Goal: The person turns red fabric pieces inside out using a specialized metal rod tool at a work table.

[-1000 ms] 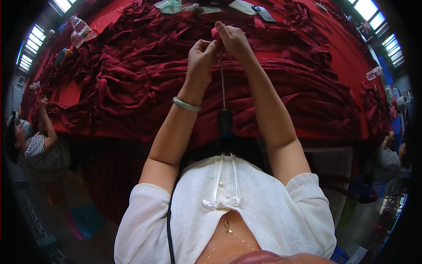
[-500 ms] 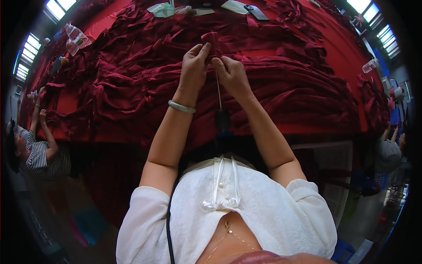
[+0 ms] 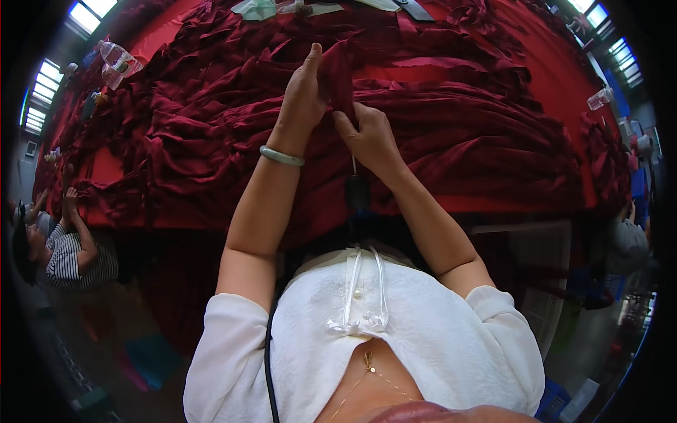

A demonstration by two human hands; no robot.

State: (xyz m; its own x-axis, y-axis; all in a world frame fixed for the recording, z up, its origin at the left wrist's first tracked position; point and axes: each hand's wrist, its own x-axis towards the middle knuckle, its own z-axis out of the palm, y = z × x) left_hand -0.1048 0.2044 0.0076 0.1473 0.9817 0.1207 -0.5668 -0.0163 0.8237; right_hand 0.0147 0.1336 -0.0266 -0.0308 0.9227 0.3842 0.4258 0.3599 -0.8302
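Where a striped shirt (image 3: 74, 261) showed at the far left of the frame: a co-worker's hand (image 3: 71, 200) was raised near maroon cloth.
Clear plastic bottle (image 3: 118, 65): lay tilted, upper left.
Left hand (image 3: 302, 95): upper centre, thumb raised, fabric against the palm; its fingers were mostly hidden, so its grip could not be told.
Maroon fabric piece (image 3: 338, 74): upper centre, between both hands.
Thin metal rod (image 3: 354, 166): centre, running from a dark handle (image 3: 357, 190) toward the right hand.
Right hand (image 3: 371, 137): centre, thumb and forefinger pinching the fabric's lower end.
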